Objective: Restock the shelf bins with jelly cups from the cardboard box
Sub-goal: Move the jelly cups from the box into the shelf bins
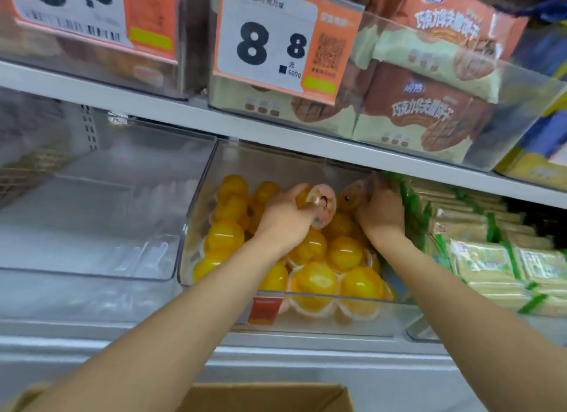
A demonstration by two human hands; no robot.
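Note:
A clear plastic shelf bin (196,215) in the middle of the lower shelf holds several yellow jelly cups (316,281). My left hand (285,218) reaches into the bin and grips a jelly cup (325,203) whose pink lid faces me. My right hand (382,212) is at the bin's back right and holds another jelly cup (351,196) against the right wall. The cardboard box (264,396) shows only its top edge at the bottom of the view, below my arms.
An empty clear bin (92,227) stands to the left. Green-and-yellow wrapped packs (481,258) fill the bin to the right. The upper shelf (184,114) hangs low over the bins, carrying biscuit packs (423,104) and price tags (270,43).

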